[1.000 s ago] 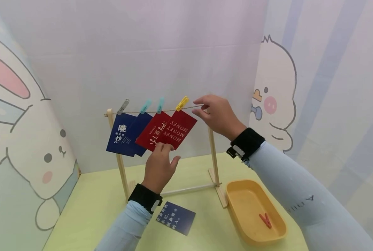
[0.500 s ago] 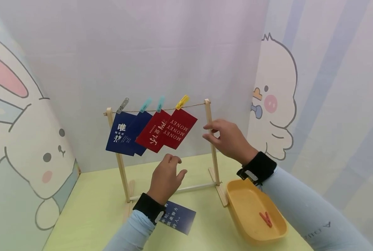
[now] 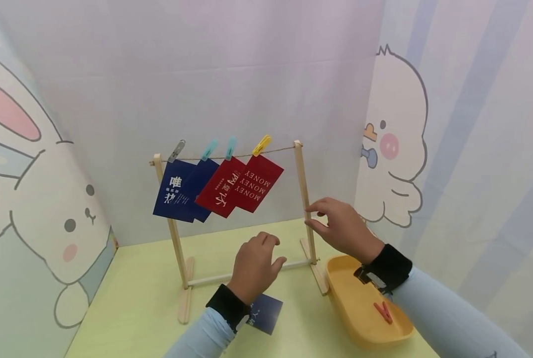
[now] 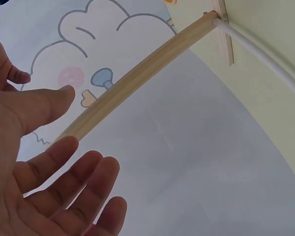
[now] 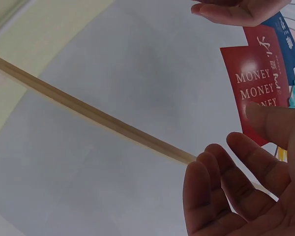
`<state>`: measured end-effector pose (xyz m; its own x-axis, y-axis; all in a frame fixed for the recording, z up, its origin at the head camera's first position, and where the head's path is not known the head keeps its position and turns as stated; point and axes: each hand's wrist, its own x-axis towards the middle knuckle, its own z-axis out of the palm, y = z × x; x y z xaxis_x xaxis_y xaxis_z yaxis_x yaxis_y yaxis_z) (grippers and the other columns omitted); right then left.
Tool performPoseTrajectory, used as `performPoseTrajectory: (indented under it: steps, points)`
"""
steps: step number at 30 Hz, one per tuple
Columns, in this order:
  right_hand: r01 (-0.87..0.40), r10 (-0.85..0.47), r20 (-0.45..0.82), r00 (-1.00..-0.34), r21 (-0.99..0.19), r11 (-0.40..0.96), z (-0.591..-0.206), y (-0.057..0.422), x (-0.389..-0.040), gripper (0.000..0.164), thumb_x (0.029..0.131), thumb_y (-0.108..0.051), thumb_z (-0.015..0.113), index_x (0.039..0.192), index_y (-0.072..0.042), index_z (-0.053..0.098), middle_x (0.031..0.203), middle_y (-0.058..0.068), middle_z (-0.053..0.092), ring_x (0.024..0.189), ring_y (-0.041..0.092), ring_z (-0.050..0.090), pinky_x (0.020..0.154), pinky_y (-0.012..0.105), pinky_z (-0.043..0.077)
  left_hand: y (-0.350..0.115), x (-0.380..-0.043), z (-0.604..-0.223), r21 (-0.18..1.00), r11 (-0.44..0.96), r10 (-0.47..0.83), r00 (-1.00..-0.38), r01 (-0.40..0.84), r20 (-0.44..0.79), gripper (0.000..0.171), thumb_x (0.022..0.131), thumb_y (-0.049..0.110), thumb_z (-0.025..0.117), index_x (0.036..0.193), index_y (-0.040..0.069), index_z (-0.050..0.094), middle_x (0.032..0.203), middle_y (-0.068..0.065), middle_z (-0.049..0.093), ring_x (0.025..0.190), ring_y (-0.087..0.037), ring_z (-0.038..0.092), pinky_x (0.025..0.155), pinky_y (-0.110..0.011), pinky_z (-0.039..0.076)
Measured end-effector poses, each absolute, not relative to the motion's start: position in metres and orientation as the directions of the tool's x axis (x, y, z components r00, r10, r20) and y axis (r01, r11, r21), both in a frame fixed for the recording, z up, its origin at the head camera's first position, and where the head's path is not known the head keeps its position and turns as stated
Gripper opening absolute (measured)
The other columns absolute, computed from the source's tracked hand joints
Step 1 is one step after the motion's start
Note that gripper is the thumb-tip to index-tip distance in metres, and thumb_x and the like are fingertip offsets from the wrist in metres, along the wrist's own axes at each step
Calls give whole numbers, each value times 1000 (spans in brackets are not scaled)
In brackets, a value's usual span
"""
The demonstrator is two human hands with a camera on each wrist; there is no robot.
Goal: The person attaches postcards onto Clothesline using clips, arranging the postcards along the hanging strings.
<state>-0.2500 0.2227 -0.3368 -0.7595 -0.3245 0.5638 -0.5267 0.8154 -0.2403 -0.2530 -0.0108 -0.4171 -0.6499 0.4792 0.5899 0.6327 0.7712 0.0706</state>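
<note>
My left hand [image 3: 254, 266] hovers over the table in front of the rack, fingers loosely bent and holding nothing. Beneath it a dark blue card [image 3: 267, 314] lies on the table, partly covered by the hand and wrist. My right hand [image 3: 344, 226] is beside the rack's right post [image 3: 304, 189], its thumb and fingers apart with nothing between them. On the rack's string hang two blue cards [image 3: 173, 191] and two red cards [image 3: 258, 183], overlapping. A grey clothespin [image 3: 176, 150], two light blue clothespins [image 3: 209, 149] and a yellow clothespin [image 3: 262, 144] pin them.
A yellow tray [image 3: 338, 293] stands at the right, under my right forearm, with a red clothespin [image 3: 383, 313] inside. The wooden rack's feet [image 3: 184, 303] rest on the pale green table [image 3: 127, 298]. Printed curtains [image 3: 248, 64] surround the table.
Both hands have withdrawn from the red card and the string. The left moved down and right over the blue card; the right moved down and right toward the tray. The hung cards stay in place.
</note>
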Motion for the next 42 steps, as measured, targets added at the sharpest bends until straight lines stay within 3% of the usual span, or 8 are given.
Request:
performPoseTrajectory:
  steps: [8, 15, 21, 25, 30, 39, 42]
  points:
    - [-475, -278, 522, -806, -289, 831, -367, 243, -240, 21, 85, -24, 72, 105, -18, 69, 103, -1, 65, 86, 16, 59, 70, 39, 55, 6, -245, -429, -27, 739, 550, -579, 673, 602, 41, 75, 41, 78, 104, 15, 64, 98, -2, 62, 83, -17, 56, 64, -33, 52]
    - [-440, -251, 489, -836, -320, 839, -389, 257, -232, 22, 83, -25, 73, 103, -18, 69, 103, -1, 65, 85, 17, 59, 70, 39, 54, 20, -239, -433, -20, 719, 582, -586, 695, 564, 41, 77, 46, 74, 105, 18, 63, 99, 1, 60, 85, -15, 54, 66, -34, 51]
    - [-393, -233, 477, -848, -269, 880, -405, 271, -223, 22, 81, -21, 74, 101, -16, 69, 101, 1, 64, 84, 18, 59, 68, 40, 54, 38, -230, -437, 29, 692, 606, -603, 721, 519, 43, 77, 45, 75, 110, 20, 63, 100, 4, 59, 89, -14, 52, 71, -35, 49]
    - [-331, -196, 450, -871, -245, 911, -417, 282, -219, 21, 78, -21, 75, 98, -14, 71, 99, 3, 64, 86, 19, 58, 70, 43, 54, 49, -226, -444, 53, 656, 621, -578, 753, 529, 41, 77, 41, 76, 111, 22, 63, 102, 6, 60, 91, -12, 52, 73, -35, 48]
    - [-225, -122, 364, -923, -256, 940, -434, 296, -209, 22, 77, -23, 75, 97, -15, 71, 99, 4, 63, 84, 19, 58, 67, 43, 54, 55, -219, -457, 40, 602, 643, -514, 797, 568, 40, 72, 35, 79, 107, 22, 63, 103, 7, 60, 95, -11, 53, 73, -35, 46]
    - [-46, -13, 125, -992, -265, 963, -460, 316, -193, 21, 75, -26, 75, 93, -15, 71, 96, 6, 62, 77, 18, 55, 66, 43, 54, 63, -204, -479, 37, 568, 691, -501, 822, 521, 44, 74, 32, 75, 114, 22, 61, 113, 5, 59, 105, -10, 49, 77, -35, 44]
    - [-18, -2, 63, -998, -258, 966, -468, 322, -188, 22, 74, -26, 74, 92, -14, 70, 93, 6, 61, 72, 16, 52, 63, 41, 53, 68, -198, -488, 5, 537, 718, -460, 844, 522, 49, 72, 32, 75, 117, 21, 60, 116, 3, 58, 106, -11, 49, 77, -35, 45]
